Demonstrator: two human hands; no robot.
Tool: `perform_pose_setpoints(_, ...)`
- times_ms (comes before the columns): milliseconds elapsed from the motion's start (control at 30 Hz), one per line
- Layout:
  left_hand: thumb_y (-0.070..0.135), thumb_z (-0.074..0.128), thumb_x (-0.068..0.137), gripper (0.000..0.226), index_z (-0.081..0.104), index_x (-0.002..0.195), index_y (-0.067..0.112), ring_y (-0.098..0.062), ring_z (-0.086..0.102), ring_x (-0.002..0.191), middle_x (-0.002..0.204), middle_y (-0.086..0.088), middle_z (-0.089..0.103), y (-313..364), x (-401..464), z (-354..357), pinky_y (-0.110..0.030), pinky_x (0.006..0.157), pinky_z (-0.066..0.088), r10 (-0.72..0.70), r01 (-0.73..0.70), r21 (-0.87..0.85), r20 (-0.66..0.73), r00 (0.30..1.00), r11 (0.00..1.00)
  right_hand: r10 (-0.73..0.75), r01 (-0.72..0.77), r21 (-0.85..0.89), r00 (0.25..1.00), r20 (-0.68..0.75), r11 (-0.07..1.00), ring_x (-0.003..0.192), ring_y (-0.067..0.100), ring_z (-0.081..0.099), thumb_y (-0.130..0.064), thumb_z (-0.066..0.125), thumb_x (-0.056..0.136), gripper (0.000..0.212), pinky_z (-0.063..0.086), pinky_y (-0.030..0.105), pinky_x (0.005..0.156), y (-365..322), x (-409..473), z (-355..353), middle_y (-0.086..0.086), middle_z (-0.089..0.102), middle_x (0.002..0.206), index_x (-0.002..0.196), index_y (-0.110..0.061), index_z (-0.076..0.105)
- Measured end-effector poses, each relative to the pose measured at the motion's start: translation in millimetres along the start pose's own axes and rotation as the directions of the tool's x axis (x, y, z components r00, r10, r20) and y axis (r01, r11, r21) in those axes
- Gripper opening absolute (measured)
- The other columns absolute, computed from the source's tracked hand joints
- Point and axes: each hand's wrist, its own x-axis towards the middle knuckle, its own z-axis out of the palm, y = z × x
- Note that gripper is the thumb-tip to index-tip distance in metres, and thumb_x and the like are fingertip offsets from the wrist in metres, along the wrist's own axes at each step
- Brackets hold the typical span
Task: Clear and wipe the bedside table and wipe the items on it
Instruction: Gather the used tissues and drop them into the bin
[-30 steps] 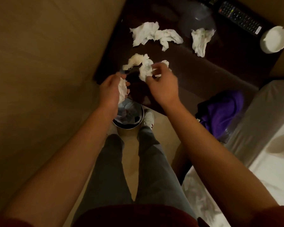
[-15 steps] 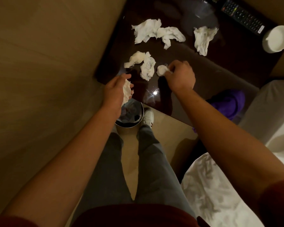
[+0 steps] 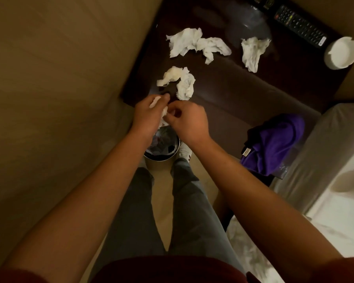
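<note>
Head view: left hand (image 3: 148, 114) clutches crumpled tissue (image 3: 164, 112) above a bin (image 3: 161, 148); right hand (image 3: 187, 120) pinches it too, fingers curled, near bedside table (image 3: 223, 94).

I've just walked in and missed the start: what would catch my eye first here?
White crumpled tissues strewn over the dark bedside table. At its near corner, the left hand clutches tissue while the right hand meets it, above a bin. A purple cloth lies at right.
</note>
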Motion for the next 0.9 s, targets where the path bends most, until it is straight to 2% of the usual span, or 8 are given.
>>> perform_pose_setpoints(133, 0.021, 0.062, 0.101, 0.010, 0.070, 0.095, 0.020, -0.015, 0.072, 0.084, 0.092, -0.003, 0.074, -8, 1, -12, -0.024, 0.067, 0.057, -0.072, 0.067, -0.101, -0.048, 0.996, 0.993, -0.003, -0.003, 0.057, 0.996, 0.093, 0.998, 0.074, 0.001, 0.065, -0.036, 0.075, 0.088, 0.024, 0.053, 0.020, 0.068, -1, 5, -2, -0.014, 0.070, 0.084, 0.111, -0.028, 0.073)
perform_pose_setpoints(300, 0.019, 0.059, 0.102, 0.013, 0.067, 0.091, 0.015, -0.014, 0.065, 0.060, 0.074, -0.007, 0.065, -11, -2, -22, -0.023, 0.049, 0.051, -0.157, 0.143, -0.237, -0.041, 0.987, 0.961, 0.149, -0.159, -0.056, 0.977, -0.150, 0.986, 0.099, 0.019, 0.066, -0.034, 0.070, 0.086, 0.046, 0.052, 0.032, 0.078, 18, 34, -22, -0.001, 0.065, 0.117, 0.129, -0.024, 0.058)
perform_pose_setpoints(433, 0.017, 0.059, 0.102, 0.010, 0.065, 0.094, 0.015, -0.013, 0.062, 0.059, 0.076, -0.007, 0.064, -12, -4, -25, -0.022, 0.048, 0.050, -0.152, 0.138, -0.244, -0.041, 0.987, 0.960, 0.153, -0.183, -0.181, 0.974, -0.167, 0.966, 0.114, 0.025, 0.062, -0.038, 0.073, 0.085, 0.063, 0.049, 0.036, 0.083, 30, 52, -23, 0.005, 0.053, 0.135, 0.142, -0.030, 0.048)
perform_pose_setpoints(533, 0.016, 0.057, 0.103, 0.008, 0.064, 0.100, 0.014, -0.014, 0.061, 0.061, 0.080, -0.007, 0.063, -14, -4, -23, -0.021, 0.049, 0.050, -0.139, 0.128, -0.243, -0.029, 0.990, 0.961, 0.177, -0.205, -0.266, 0.976, -0.123, 0.942, 0.114, 0.031, 0.060, -0.036, 0.074, 0.086, 0.059, 0.047, 0.036, 0.082, 36, 61, -17, 0.008, 0.053, 0.132, 0.141, -0.030, 0.050)
perform_pose_setpoints(600, 0.016, 0.055, 0.104, 0.010, 0.064, 0.104, 0.014, -0.015, 0.062, 0.064, 0.083, -0.007, 0.063, -15, -3, -22, -0.021, 0.049, 0.050, -0.127, 0.118, -0.239, -0.021, 0.992, 0.964, 0.207, -0.217, -0.307, 0.976, -0.065, 0.927, 0.111, 0.032, 0.062, -0.032, 0.072, 0.088, 0.044, 0.048, 0.036, 0.083, 39, 61, -12, 0.008, 0.057, 0.126, 0.130, -0.027, 0.060)
perform_pose_setpoints(733, 0.015, 0.054, 0.104, 0.012, 0.066, 0.108, 0.013, -0.018, 0.063, 0.074, 0.092, -0.010, 0.064, -16, 3, -15, -0.024, 0.055, 0.052, -0.145, 0.136, -0.239, -0.022, 0.989, 0.962, 0.263, -0.260, -0.095, 0.965, 0.012, 0.961, 0.091, 0.018, 0.069, -0.019, 0.073, 0.086, 0.010, 0.056, 0.034, 0.082, 38, 49, -8, -0.002, 0.073, 0.096, 0.093, -0.025, 0.072)
perform_pose_setpoints(800, 0.017, 0.054, 0.104, 0.014, 0.067, 0.109, 0.015, -0.024, 0.068, 0.086, 0.103, -0.012, 0.069, -14, 6, -9, -0.032, 0.069, 0.058, -0.149, 0.137, -0.241, -0.030, 0.988, 0.961, 0.229, -0.231, 0.098, 0.973, 0.038, 0.968, 0.075, 0.007, 0.065, -0.016, 0.076, 0.085, 0.010, 0.052, 0.028, 0.073, 30, 37, -6, -0.007, 0.071, 0.082, 0.087, -0.025, 0.073)
perform_pose_setpoints(900, 0.025, 0.053, 0.105, 0.020, 0.069, 0.113, 0.016, -0.025, 0.072, 0.101, 0.115, -0.013, 0.073, -8, 7, -1, -0.035, 0.082, 0.059, -0.082, 0.079, -0.303, 0.003, 0.997, 0.950, 0.128, -0.155, 0.223, 0.983, 0.133, 0.962, 0.075, 0.010, 0.066, -0.014, 0.075, 0.087, 0.010, 0.051, 0.025, 0.073, 14, 23, 0, -0.002, 0.073, 0.085, 0.095, -0.021, 0.077)
